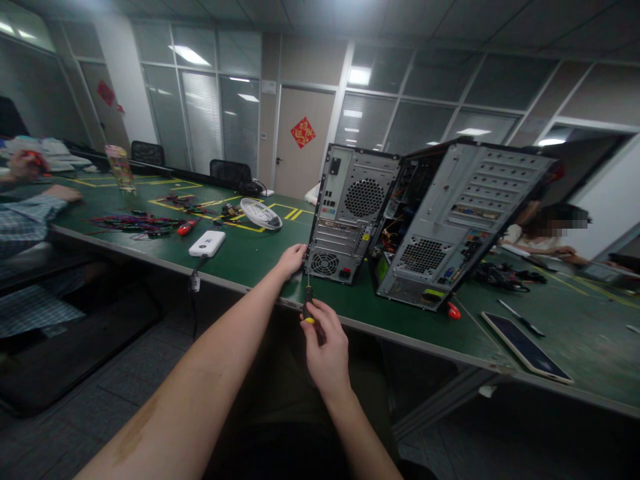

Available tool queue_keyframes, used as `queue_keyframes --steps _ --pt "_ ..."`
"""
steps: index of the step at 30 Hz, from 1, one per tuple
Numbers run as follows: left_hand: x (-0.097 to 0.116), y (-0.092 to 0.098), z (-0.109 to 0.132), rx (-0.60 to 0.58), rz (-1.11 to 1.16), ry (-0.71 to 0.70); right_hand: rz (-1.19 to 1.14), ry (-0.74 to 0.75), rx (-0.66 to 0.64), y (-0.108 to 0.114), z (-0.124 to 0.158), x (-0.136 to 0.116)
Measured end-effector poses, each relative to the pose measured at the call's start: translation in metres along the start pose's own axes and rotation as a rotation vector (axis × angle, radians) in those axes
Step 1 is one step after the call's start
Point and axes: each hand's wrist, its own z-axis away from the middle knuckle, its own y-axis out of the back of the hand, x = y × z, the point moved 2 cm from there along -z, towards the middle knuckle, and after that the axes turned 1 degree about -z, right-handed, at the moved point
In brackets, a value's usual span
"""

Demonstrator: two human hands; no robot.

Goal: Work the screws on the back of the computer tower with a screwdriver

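Note:
An upright computer case [345,213] stands on the green table [240,257], its rear panel facing me. My left hand [291,259] rests against the case's lower left corner, fingers curled on the edge. My right hand [325,347] is closed round the black and yellow handle of a screwdriver [309,303], whose shaft points up toward the case's bottom corner. A second case [450,220] with an open side leans beside the first, tilted to the right.
A white power bank [207,243], a white fan part [261,213], coloured cables [135,223] and a red tool lie to the left. A tablet [525,347] and a pen lie right. One person sits at far left, another behind the right case.

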Motion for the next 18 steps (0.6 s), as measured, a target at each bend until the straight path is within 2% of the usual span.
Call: queue_keyframes --steps 10,14,18 --pt "-0.0032 0.0007 0.0009 0.013 -0.04 -0.018 0.047 0.03 0.015 -0.0006 0.006 -0.0018" --pt "-0.0025 -0.0002 0.0036 0.009 -0.031 -0.006 0.029 -0.014 0.093 0.0017 0.0072 -0.0018" --pt "0.0019 -0.0003 0.0074 0.0 -0.04 0.015 0.027 -0.087 0.072 0.0039 0.0075 -0.0028"
